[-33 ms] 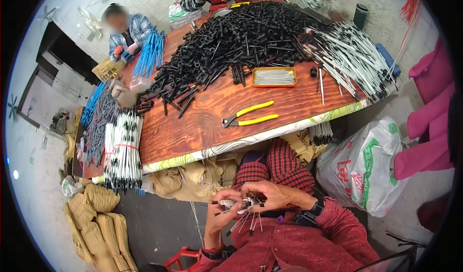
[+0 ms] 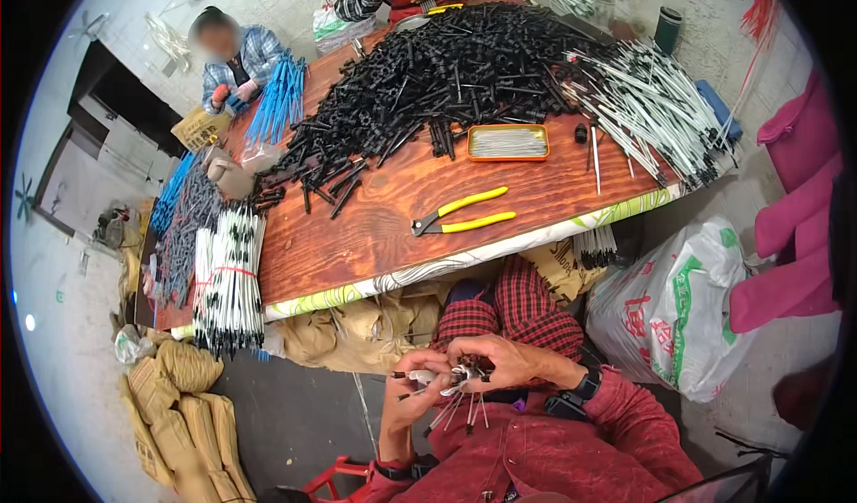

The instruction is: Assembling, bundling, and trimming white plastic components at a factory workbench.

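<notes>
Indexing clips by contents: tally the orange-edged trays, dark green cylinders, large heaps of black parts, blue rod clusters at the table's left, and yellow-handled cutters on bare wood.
Orange-edged tray: 1
Dark green cylinder: 1
Large heap of black parts: 1
Blue rod clusters: 2
Yellow-handled cutters: 1
Total: 6

Both hands (image 2: pixel 494 360) grip apparently thin, dark-tipped rods (image 2: pixel 457 411).

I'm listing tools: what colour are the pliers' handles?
The pliers' handles are yellow, clearest in the head view.
</notes>
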The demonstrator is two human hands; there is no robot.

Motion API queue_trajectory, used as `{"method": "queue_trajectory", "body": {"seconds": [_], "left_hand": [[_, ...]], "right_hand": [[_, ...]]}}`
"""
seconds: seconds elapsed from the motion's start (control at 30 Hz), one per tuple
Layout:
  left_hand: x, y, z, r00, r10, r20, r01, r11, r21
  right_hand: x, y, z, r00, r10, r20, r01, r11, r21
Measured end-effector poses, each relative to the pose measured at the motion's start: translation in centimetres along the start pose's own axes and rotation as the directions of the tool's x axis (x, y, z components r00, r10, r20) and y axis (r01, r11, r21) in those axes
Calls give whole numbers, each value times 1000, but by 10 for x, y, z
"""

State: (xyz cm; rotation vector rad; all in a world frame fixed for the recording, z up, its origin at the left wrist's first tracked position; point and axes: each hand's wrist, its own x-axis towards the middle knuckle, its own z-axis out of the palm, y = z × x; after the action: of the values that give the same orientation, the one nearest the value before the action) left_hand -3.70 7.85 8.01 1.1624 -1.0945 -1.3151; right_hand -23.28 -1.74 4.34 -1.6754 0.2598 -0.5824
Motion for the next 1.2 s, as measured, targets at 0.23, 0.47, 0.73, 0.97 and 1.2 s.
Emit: {"method": "queue_trajectory", "body": {"seconds": [0.23,0.47,0.73,0.97,1.2], "left_hand": [[3,7,2,998,33,54,-29,997,-71],[3,13,10,999,48,3,-48,995,-93],[4,6,17,981,101,-167,-99,995,18],[-2,-4,21,951,145,-275,-188,973,-137],[-3,7,19,991,27,-135,-42,993,-112]], "right_hand": [[-2,5,2,1000,-2,-23,5,996,92],[-1,4,-5,999,-38,3,38,993,114],[3,-4,0,997,82,6,-81,969,234],[1,-5,11,996,84,-35,-66,934,351],[-2,8,10,975,140,-171,-25,837,546]]}}
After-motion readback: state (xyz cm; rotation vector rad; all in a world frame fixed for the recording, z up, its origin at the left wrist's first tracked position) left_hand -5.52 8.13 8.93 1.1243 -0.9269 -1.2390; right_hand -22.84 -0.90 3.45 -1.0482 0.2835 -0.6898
